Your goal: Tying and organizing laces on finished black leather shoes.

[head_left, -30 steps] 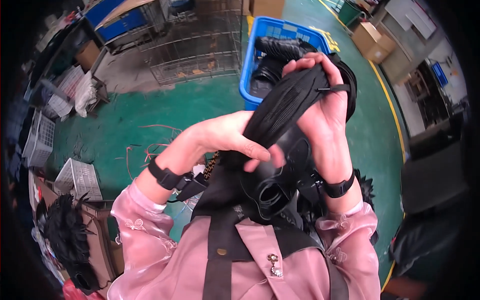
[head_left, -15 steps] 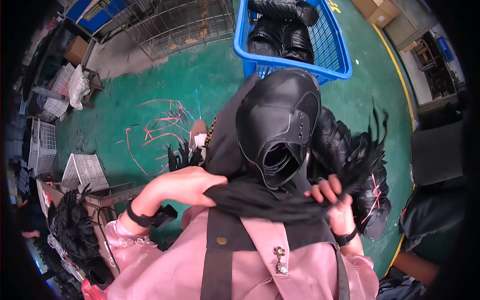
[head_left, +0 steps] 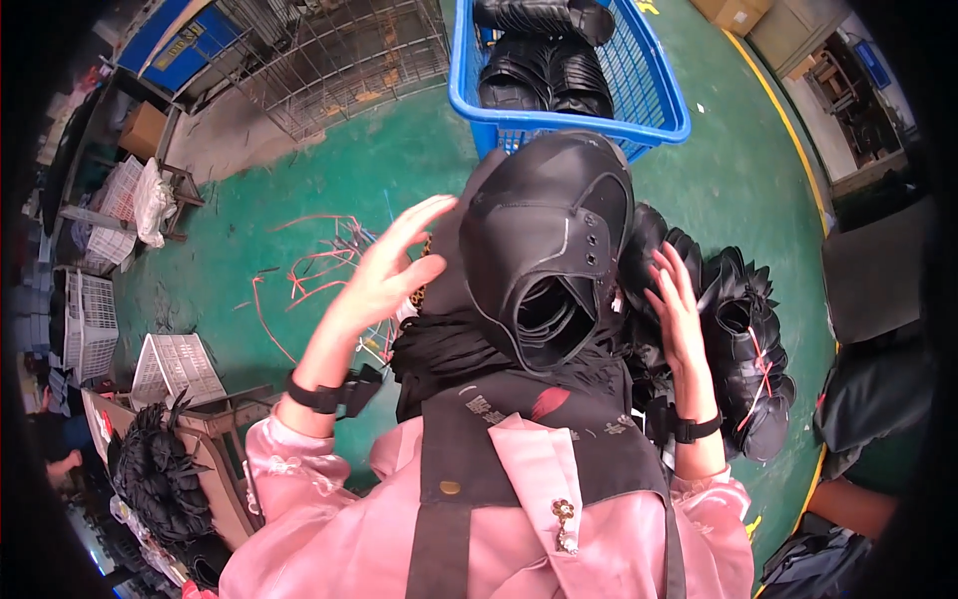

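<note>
A painted green floor (head_left: 419,150) spreads beneath everything. Toward the top left stands a rusty wire-mesh cage (head_left: 339,75), and right of it a blue slatted plastic basket (head_left: 649,133) holds stacked black leather pieces (head_left: 589,85). The person wears a shiny pink blouse (head_left: 329,529) under a dark apron (head_left: 599,469). On the lap rests a thick stack of nested, moulded black leather shoe uppers (head_left: 539,210), its hollow end tilted toward the body. More black leather bundles (head_left: 738,344) lie on the floor to the right. A loose spread of thin black cords (head_left: 454,344) lies across the lap, below the stack's near end and showing on both sides of it. On the left are a white plastic crate (head_left: 185,364) and a clump of black strips (head_left: 165,469).

Both hands are raised and empty, one each side of the stack. The left hand (head_left: 399,262) is open, fingers stretched upward and thumb apart, near the stack's left side. The right hand (head_left: 679,307) is open too, fingers spread slightly, just beside its right side; whether they brush the bundles behind is unclear. Smallest are the black wrist straps (head_left: 317,396) and thin red strings (head_left: 257,309) scattered on the floor.
</note>
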A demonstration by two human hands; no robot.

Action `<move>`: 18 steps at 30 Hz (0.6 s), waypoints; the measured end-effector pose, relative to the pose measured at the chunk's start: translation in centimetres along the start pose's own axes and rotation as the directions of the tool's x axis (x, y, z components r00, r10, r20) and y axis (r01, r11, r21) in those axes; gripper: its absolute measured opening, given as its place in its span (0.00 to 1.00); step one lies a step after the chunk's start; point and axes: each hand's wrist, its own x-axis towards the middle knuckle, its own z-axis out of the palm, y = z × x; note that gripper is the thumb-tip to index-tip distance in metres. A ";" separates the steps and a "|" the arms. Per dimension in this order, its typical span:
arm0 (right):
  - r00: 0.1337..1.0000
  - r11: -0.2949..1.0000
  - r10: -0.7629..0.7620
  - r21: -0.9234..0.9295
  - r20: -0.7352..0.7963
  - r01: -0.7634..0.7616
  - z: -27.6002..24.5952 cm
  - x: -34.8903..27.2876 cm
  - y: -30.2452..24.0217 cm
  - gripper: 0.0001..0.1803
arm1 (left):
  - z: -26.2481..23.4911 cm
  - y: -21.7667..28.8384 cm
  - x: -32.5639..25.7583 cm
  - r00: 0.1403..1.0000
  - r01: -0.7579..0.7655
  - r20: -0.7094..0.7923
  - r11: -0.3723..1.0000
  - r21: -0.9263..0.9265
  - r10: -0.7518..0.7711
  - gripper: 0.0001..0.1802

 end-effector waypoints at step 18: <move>0.822 0.741 -0.313 -0.419 0.476 0.525 6.5 15.8 -5.8 0.24 | 8.4 -5.3 1.7 0.941 0.333 0.229 0.813 -0.479 -0.250 0.51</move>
